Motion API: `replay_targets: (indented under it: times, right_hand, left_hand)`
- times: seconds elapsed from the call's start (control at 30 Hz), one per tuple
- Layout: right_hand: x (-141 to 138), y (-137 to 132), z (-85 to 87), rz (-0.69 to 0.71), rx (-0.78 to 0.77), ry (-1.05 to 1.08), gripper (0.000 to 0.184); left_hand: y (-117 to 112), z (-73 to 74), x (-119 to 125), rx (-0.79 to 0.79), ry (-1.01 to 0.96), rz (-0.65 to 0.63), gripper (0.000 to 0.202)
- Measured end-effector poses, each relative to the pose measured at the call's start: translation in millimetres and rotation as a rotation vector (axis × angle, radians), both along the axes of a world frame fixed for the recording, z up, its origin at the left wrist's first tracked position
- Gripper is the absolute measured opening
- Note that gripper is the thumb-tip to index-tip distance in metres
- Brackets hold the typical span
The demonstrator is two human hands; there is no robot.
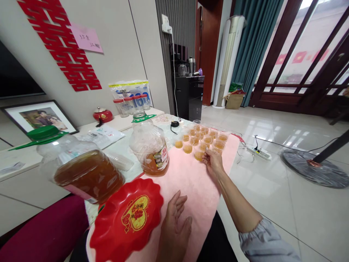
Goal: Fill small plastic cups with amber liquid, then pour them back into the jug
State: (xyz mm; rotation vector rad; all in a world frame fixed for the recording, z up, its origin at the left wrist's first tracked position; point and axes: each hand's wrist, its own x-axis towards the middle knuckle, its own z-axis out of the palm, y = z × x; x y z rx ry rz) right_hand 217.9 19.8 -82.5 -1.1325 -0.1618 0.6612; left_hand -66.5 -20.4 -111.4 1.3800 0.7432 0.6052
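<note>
My right hand (pixel 213 161) reaches forward over the pink cloth (pixel 191 178) and pinches the rim of a small clear cup of amber liquid (pixel 199 154), the nearest of several such cups (pixel 203 140). My left hand (pixel 174 222) lies flat and open on the cloth, right beside a red scalloped plate (pixel 127 218) with a gold heart. A large plastic jug half full of amber liquid (pixel 81 169) stands near left. A second, nearly empty jug (pixel 149 147) stands behind the plate.
A white counter (pixel 120 123) along the wall carries a red pot (pixel 103 115), packs of cups (pixel 132 96) and a framed photo (pixel 40 118). A power strip (pixel 259 152) and cables lie on the tiled floor, and a round stand base (pixel 313 167) sits further right.
</note>
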Motion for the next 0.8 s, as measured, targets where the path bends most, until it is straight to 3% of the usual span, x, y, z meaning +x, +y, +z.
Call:
replay_targets:
  times: [0.13, 0.27, 0.47, 0.8]
  right_hand:
    - [-1.3, -2.8, 0.1, -0.001, -0.010, 0.002, 0.032]
    - [-2.8, -5.1, 0.7, -0.003, -0.014, 0.005, 0.032]
    - [-2.4, -2.7, 3.2, 0.004, -0.028, 0.020, 0.033]
    - [-0.6, 2.8, 8.1, 0.000, -0.009, 0.030, 0.035]
  left_hand:
    - [-2.4, 1.0, 0.1, -0.017, -0.008, 0.060, 0.075]
    - [1.9, -7.5, -3.0, 0.031, -0.001, -0.024, 0.074]
    - [5.2, -15.4, -7.0, 0.056, -0.001, -0.051, 0.071]
    - [-2.3, -1.9, -1.3, 0.013, 0.000, 0.026, 0.071]
